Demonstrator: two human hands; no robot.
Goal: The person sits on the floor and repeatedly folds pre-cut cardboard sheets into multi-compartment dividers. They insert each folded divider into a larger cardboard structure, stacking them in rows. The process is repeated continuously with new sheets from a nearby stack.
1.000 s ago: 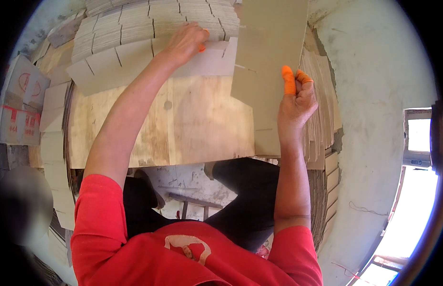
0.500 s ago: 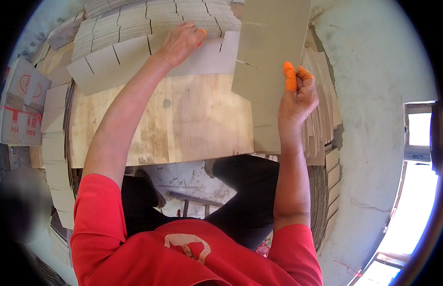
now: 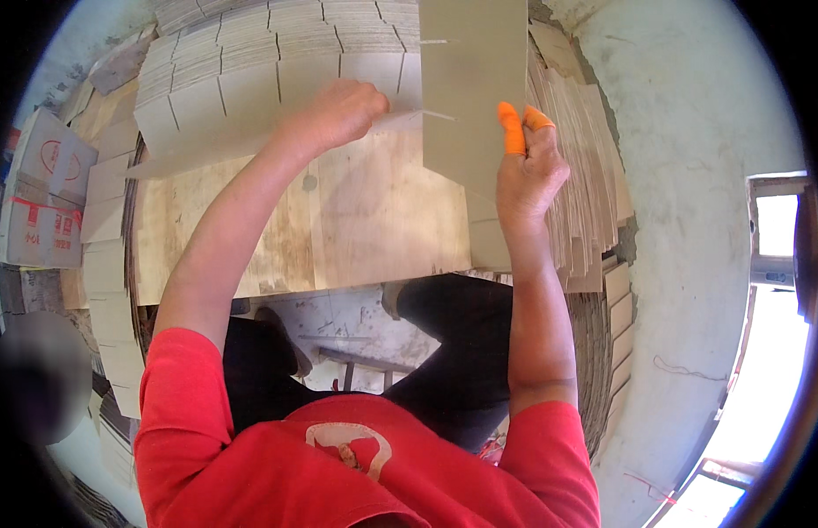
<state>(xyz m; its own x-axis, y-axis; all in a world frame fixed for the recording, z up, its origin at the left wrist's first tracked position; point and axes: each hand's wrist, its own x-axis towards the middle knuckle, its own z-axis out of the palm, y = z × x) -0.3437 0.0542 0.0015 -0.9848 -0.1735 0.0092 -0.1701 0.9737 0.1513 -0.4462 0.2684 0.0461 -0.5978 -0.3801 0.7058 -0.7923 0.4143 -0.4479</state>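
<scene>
My right hand (image 3: 525, 172), with orange rubber caps on two fingertips, grips the edge of a tall grey slotted cardboard divider (image 3: 472, 97) held upright over a plywood board (image 3: 356, 220). My left hand (image 3: 338, 113) reaches far forward and holds a long grey cardboard strip (image 3: 224, 150) that lies across the board, its end meeting the upright divider's slot. Rows of stacked slotted cardboard pieces (image 3: 250, 53) lie just beyond my left hand.
More cardboard stacks (image 3: 576, 211) lean at the right of the board and along the left (image 3: 105, 211). Printed cartons (image 3: 39, 202) sit at far left. A pale concrete wall (image 3: 690, 176) runs on the right, with a bright window (image 3: 778, 229). Below are my dark-trousered legs.
My left hand has drawn the long strip toward the upright divider. My right hand has shifted slightly up with the divider.
</scene>
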